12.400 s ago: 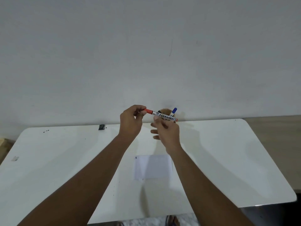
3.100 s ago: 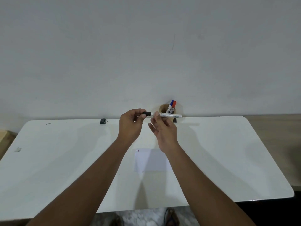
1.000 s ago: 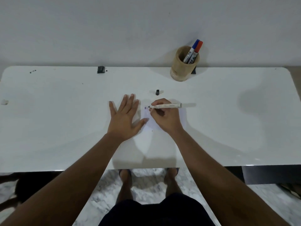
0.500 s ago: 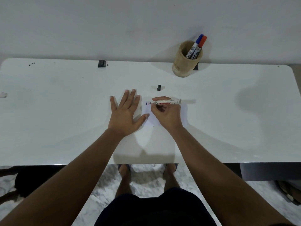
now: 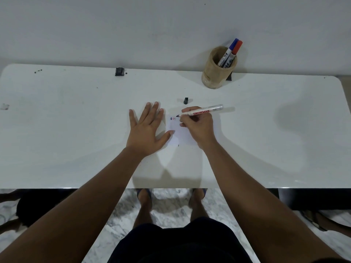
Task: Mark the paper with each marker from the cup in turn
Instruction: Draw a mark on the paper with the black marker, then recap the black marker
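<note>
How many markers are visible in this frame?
3. A blue-capped marker and a red-capped marker stand in the cup; the uncapped marker is in the right hand. The cup could hide more.

White table [image 5: 76,130], set against a pale wall. Paper [image 5: 182,136], small, near table centre, bearing 2 short marks, 1 blue and 1 red, at its far left corner. Left hand [image 5: 147,130], flat, fingers spread, thumb on the paper's left edge. Right hand [image 5: 197,126], gripping an uncapped black marker [image 5: 204,111], tip at the paper beside the marks. Black cap [image 5: 186,100], loose, just beyond the paper. Wooden cup [image 5: 218,73], at the far edge, holding 2 markers: blue-capped marker [image 5: 228,52], red-capped marker [image 5: 234,54].
</note>
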